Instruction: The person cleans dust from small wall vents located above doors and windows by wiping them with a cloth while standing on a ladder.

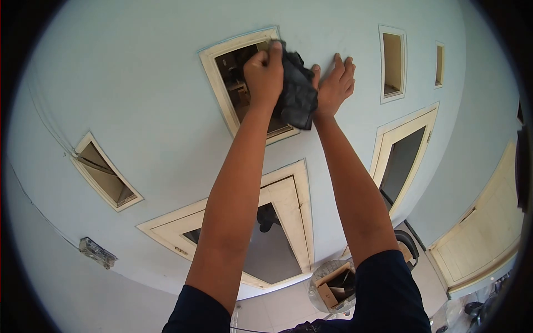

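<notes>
My left hand [265, 77] is raised to the wall and closed on a crumpled black cloth [298, 91]. The cloth hangs down from the fist over the right side of a cream window frame [222, 94]. Just right of the cloth, my right hand [335, 86] lies against the pale blue wall [344, 33] with its fingers spread. Its thumb is close to the cloth's edge. Through the window opening, a dim room with some boxes shows behind the left hand.
Below are a larger cream-framed window [302, 222] and another window [380, 144] at right. Small framed openings sit at left [139, 197] and upper right [403, 61]. An electrical box [97, 253] hangs at lower left. A cardboard box [327, 294] rests on a round table; a cream door [477, 211] stands right.
</notes>
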A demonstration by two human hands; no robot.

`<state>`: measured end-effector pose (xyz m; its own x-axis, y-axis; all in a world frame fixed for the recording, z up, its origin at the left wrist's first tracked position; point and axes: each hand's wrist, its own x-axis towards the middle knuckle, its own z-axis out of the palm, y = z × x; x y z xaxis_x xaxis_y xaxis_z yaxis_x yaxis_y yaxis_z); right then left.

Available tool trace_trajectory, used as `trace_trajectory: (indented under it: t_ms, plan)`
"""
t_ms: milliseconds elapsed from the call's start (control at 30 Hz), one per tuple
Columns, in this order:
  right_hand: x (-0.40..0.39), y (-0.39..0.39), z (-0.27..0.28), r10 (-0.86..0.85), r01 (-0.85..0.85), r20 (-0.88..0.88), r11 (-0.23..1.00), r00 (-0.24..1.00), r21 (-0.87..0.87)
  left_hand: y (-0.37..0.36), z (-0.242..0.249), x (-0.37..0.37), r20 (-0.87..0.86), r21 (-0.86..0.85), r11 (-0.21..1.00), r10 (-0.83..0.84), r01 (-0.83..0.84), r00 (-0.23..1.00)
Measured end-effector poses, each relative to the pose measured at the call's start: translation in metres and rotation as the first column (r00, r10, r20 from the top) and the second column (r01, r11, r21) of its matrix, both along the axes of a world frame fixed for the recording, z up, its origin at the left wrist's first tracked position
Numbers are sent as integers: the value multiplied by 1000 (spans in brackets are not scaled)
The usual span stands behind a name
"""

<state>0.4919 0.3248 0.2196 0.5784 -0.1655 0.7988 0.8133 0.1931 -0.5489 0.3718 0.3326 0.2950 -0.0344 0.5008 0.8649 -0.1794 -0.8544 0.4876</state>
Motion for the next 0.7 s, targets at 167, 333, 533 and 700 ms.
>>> trace_trajectory:
  t_ms: [167,333,533,700]
  plan:
    - [2,-1,0,10,-10,29,1000,1000,27,-4,-24,-13,-150,64,998,-12,22,989]
    - [0,-3,2,11,-12,39,999,999,29,-10,-39,-36,-404,-6,997,64,-73,913]
    - [-1,-6,1,16,-17,37,999,999,28,-6,-50,-48,-616,136,978,207,-156,760]
    - [-2,-7,-1,33,-34,38,999,999,32,-8,-48,-53,-626,226,962,262,-151,734]
